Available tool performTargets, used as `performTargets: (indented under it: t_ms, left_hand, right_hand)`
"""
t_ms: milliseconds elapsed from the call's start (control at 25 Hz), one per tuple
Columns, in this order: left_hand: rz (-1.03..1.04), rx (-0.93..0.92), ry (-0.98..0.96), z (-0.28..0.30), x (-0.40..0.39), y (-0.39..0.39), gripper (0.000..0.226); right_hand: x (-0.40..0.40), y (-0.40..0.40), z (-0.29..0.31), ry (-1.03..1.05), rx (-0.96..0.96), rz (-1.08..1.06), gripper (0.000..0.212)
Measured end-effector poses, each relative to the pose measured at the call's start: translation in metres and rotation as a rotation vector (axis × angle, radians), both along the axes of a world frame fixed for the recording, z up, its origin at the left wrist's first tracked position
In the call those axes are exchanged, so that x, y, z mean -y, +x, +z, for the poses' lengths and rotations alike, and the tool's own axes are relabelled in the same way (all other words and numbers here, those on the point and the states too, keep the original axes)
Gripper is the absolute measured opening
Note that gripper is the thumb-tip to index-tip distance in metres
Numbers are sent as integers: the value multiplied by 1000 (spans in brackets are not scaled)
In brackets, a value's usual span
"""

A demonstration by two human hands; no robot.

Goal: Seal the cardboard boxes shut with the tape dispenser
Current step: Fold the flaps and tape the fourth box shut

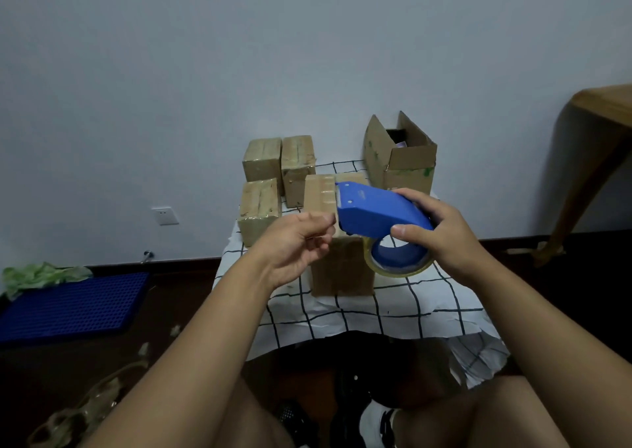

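The right hand grips the blue tape dispenser, nose pointing left toward the left hand's pinched fingertips, hiding much of the cardboard box behind.

A plain room in a home, by the look of it. A bare white wall carries a socket (set low), above a dark floor and a wooden table.
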State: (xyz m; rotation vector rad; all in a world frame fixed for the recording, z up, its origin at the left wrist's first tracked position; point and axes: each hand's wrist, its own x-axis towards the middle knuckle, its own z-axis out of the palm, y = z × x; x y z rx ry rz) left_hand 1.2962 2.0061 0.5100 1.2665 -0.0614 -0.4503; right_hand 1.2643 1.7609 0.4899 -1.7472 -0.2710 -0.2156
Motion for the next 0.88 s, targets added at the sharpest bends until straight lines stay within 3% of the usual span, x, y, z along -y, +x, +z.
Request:
performTargets:
  t_ms: [280, 560, 760, 880]
  left_hand:
    - [2, -42, 368, -6, -4, 3, 11]
    - [68, -178, 321, -12, 3, -1, 11]
    - [79, -229, 251, -15, 0, -1, 25]
    - [61, -132, 340, -14, -2, -4, 9]
  right_hand:
    - [12, -1, -12, -267, 27, 37, 71]
    - [18, -1, -25, -442, 150, 21, 73]
    - [17, -4, -32, -579, 378, -21, 81]
    - [18, -5, -35, -640, 429, -22, 83]
